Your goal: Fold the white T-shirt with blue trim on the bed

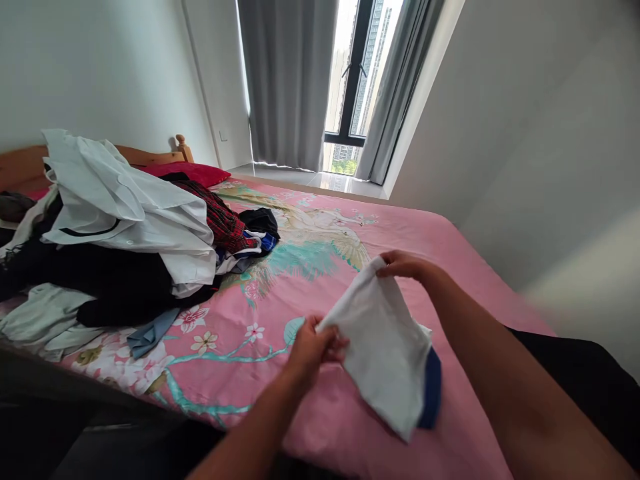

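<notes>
A white cloth garment [383, 340] with a dark blue part [431, 390] along its right side hangs folded between my hands, above the pink bedspread. My left hand [317, 347] is closed on its left corner, fingers curled over the edge. At the upper corner, my right hand [400, 265] pinches the fabric. The cloth slopes down toward the near side of the bed. What kind of garment it is, I cannot tell from its folded shape.
A heap of clothes lies on the bed's left, with a white shirt [135, 193] on top and a red plaid garment [220, 217] beside it. A small grey-blue cloth [151, 331] lies near the front edge. The floral bedspread [215, 380] reaches toward the window and right wall.
</notes>
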A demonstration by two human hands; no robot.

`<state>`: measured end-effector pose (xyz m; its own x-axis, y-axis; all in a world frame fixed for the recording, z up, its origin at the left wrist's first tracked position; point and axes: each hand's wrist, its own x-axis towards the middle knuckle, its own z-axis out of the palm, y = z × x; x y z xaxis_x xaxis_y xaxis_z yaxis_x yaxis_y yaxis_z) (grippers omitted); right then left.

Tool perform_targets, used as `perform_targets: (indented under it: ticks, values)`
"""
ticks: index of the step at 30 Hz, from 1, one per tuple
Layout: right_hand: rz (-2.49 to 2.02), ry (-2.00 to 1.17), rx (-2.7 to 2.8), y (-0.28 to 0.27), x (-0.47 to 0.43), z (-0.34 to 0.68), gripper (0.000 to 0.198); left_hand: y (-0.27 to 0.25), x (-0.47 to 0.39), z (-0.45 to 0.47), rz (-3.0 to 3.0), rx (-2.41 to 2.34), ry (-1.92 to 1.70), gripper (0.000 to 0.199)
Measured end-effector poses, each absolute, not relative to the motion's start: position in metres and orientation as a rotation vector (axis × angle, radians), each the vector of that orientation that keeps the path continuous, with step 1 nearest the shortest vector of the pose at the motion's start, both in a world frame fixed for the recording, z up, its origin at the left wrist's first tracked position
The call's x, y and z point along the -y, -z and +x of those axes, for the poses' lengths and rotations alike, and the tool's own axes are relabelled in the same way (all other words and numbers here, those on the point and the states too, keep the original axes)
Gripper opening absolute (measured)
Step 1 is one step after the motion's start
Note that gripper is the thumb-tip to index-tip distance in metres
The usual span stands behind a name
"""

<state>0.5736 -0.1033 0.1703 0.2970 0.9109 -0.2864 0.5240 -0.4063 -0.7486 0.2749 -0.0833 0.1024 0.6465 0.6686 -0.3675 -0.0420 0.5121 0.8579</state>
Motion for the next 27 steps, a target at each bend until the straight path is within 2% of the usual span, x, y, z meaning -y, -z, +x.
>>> perform_targets:
  ticks: [5, 8, 10, 13, 16, 18, 21, 27]
  values:
    - [-1.869, -0.449, 1.162, -0.268, 0.139, 0.594, 0.026, -0.218, -0.008, 0.3, 1.489, -0.517, -0.708, 0.027]
    - [-1.813, -0.335, 1.129, -0.265, 0.151, 0.582, 0.026, -0.23, -0.036, 0.303, 1.68, -0.486, -0.794, 0.023]
    - [-1.779, -0.357, 1.102, -0.231, 0.156, 0.564, 0.026, -0.205, -0.041, 0.297, 1.782, -0.544, -0.797, 0.02]
    - [-1.844, -0.347, 1.101, -0.147, 0.17, 0.527, 0.026, -0.137, -0.029, 0.274, 1.916, -0.702, -0.748, 0.018]
    - [-1.96, -0.286, 1.224, -0.058, 0.196, 0.486, 0.019, -0.067, -0.003, 0.241, 1.929, -0.818, -0.678, 0.023]
    - [-1.974, -0.288, 1.202, -0.014, 0.215, 0.462, 0.023, -0.032, 0.014, 0.221, 1.946, -0.844, -0.639, 0.029]
    - [-1.964, -0.146, 1.137, 0.018, 0.239, 0.437, 0.025, -0.002, 0.03, 0.201, 2.071, -0.84, -0.637, 0.035]
    - [-1.958, -0.014, 1.182, 0.026, 0.282, 0.409, 0.03, 0.017, 0.058, 0.169, 2.343, -0.872, -0.687, 0.043]
